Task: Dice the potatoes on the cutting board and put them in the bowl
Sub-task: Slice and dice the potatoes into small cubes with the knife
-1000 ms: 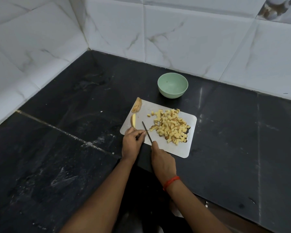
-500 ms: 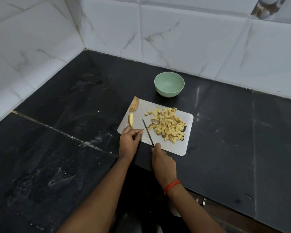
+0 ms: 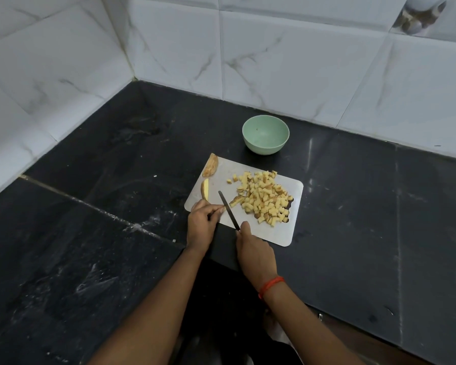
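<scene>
While the right hand [image 3: 256, 251] grips the knife [image 3: 228, 209] by its handle, the left hand [image 3: 203, 222] curls at the blade, fingertips [image 3: 221, 208] touching it (what they hold, if anything, is hidden). Best to tuck those fingertips back and cut straight down. Just beyond wait a potato slice [image 3: 205, 189] and a skin-on wedge [image 3: 211, 165]; the diced pile [image 3: 263, 198] covers the right half of the cutting board [image 3: 282, 233], the green bowl [image 3: 265, 134] empty behind on the bench [image 3: 116, 233].

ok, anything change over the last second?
Nothing visibly changed. The right hand still grips the knife over the cutting board, left hand beside the blade; diced potatoes, potato slice, end piece and empty bowl are unmoved.
</scene>
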